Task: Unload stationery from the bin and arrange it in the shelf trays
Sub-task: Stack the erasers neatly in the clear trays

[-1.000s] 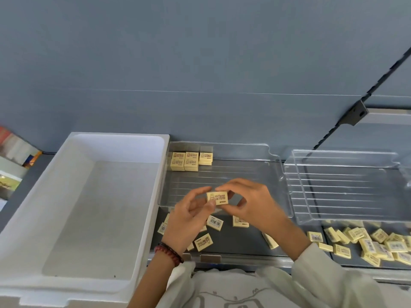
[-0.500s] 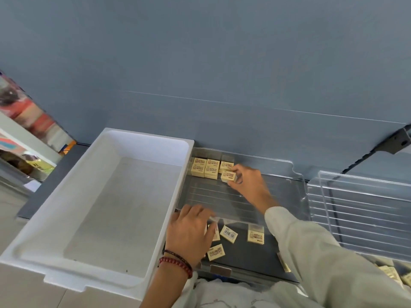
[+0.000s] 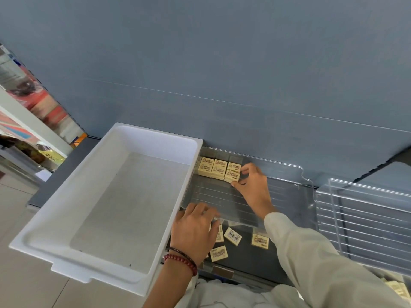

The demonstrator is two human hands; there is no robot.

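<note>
A white bin (image 3: 106, 210) stands at the left with nothing in it. To its right lies a clear shelf tray (image 3: 278, 201) with a small block of cream erasers (image 3: 213, 168) stacked in its far left corner. My right hand (image 3: 253, 187) reaches into the tray and pinches one cream eraser (image 3: 232, 176) at the right end of that block. My left hand (image 3: 195, 230) rests palm down on the tray's near edge, over loose erasers (image 3: 232, 235) that lie on the dark shelf.
A second clear tray (image 3: 364, 221) sits to the right, with more erasers (image 3: 398, 290) just visible below it. A blue-grey back panel rises behind the shelf. Blurred shelves with coloured goods (image 3: 26, 112) stand at the far left.
My right hand carried an eraser from mid-air into the tray's far left corner and set it against the stack. My left hand dropped onto the tray's near edge. The view swung left.
</note>
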